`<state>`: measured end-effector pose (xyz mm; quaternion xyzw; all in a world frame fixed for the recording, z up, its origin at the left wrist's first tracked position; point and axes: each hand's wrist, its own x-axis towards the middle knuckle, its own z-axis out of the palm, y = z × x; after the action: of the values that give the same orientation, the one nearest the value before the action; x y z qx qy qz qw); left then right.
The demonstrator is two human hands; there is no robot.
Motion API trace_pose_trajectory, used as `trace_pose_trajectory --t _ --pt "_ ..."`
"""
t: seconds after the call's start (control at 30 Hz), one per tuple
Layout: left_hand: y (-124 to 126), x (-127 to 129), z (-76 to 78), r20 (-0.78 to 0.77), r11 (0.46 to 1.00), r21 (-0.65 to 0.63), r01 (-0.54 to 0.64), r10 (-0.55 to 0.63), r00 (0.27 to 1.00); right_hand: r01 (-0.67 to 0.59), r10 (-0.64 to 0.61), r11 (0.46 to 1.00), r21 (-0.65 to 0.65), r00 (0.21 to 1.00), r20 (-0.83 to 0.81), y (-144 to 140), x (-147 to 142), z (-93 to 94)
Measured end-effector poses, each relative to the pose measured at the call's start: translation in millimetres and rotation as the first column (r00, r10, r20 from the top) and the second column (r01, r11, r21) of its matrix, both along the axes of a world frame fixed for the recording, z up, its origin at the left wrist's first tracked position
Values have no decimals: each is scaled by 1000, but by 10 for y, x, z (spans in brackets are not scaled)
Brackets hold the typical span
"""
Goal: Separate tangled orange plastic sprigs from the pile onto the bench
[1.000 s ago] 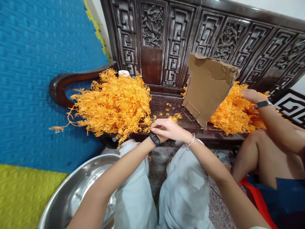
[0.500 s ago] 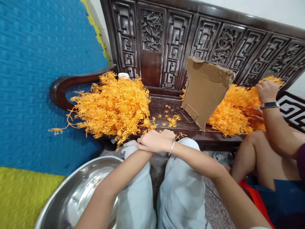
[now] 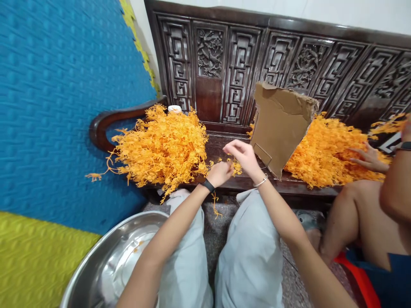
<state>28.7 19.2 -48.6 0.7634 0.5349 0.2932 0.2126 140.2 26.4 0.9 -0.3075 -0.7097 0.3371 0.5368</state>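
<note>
Along the front edge of the bench (image 3: 289,186), near its middle, both my hands work over scattered orange bits. Largest first: the carved bench carries a big orange sprig pile (image 3: 163,147) at its left end, against the armrest, and a second orange pile (image 3: 327,149) toward its right end, partly behind a torn cardboard sheet (image 3: 279,124) propped upright. A steel basin (image 3: 105,256) sits on the floor at lower left, cut off by the frame edge. My left hand (image 3: 221,173) is closed on a small orange sprig (image 3: 215,204), whose stem dangles below the bench edge beside my wrist. My right hand (image 3: 244,155) is raised above the loose orange bits (image 3: 236,166); its fingers are curled, and I cannot tell whether they pinch anything.

Against half a second ago, both hands have risen from my knees to the bench edge, and the right hand no longer covers the left. A co-worker's hand (image 3: 369,158) now lies flat on the second pile; their other arm is cut off at the right edge.
</note>
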Motion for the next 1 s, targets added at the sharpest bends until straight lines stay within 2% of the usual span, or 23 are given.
trace_pose_trajectory --t 0.13,0.23,0.27,0.33,0.37,0.43,0.5,0.57,0.67,0.83,1.0 --pt "108 -143 96 254 998 -14 -57 59 965 166 -183 983 -82 940 -289 162 239 -1" --pt "114 -259 225 452 997 -52 -56 73 889 166 -215 971 -174 925 -314 208 322 -24" --pt "100 -296 272 614 995 -93 -31 82 785 137 -190 970 -199 941 -281 205 335 -28" --pt "59 -359 357 792 990 -141 21 100 602 59 -103 972 -229 977 -185 176 337 -26" --pt "35 -383 393 833 989 -146 33 105 542 17 -50 972 -235 990 -135 151 326 -22" --pt "-12 -413 445 858 991 -134 29 101 503 -67 56 967 -246 997 -51 88 276 -15" --pt "-52 -420 477 854 994 -106 24 79 514 -140 141 945 -294 990 -17 25 192 -16" --pt "-84 -411 496 829 997 -67 43 32 558 -194 199 905 -379 980 -27 -22 96 -26" --pt "-131 -390 533 775 996 3 86 -57 630 -223 218 880 -419 974 -61 -48 -4 -32" --pt "-243 -409 652 723 987 117 107 -158 673 -237 202 946 -223 965 -168 -49 32 40" --pt "-371 -481 770 636 960 256 114 -256 728 -217 203 972 -93 969 -140 -121 31 93"
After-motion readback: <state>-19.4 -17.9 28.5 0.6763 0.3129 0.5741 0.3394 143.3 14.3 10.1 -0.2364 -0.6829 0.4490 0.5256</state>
